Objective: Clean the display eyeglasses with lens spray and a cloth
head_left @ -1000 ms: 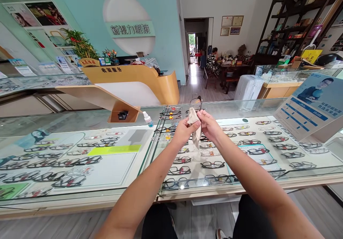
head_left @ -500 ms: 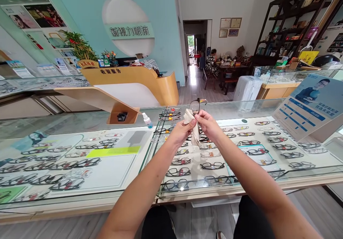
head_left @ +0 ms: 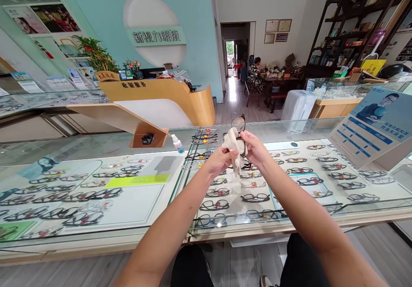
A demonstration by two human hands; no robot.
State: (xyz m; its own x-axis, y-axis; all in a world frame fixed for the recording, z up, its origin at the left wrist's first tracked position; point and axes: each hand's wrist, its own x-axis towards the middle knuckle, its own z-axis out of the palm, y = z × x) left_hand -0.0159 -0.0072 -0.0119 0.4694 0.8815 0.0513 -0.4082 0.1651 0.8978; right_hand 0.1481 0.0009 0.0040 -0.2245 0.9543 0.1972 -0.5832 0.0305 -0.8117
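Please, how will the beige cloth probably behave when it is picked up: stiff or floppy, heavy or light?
The beige cloth is probably floppy: its loose end hangs down from the left hand. It is likely light, since it looks thin. It seems unlikely to roll, its shape being crumpled.

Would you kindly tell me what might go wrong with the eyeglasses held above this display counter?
The eyeglasses, held up in the right hand, could slip and hit the glass display counter below. The beige cloth in the left hand, bunched against them, might snag. The small white bottle standing nearby could get knocked over.
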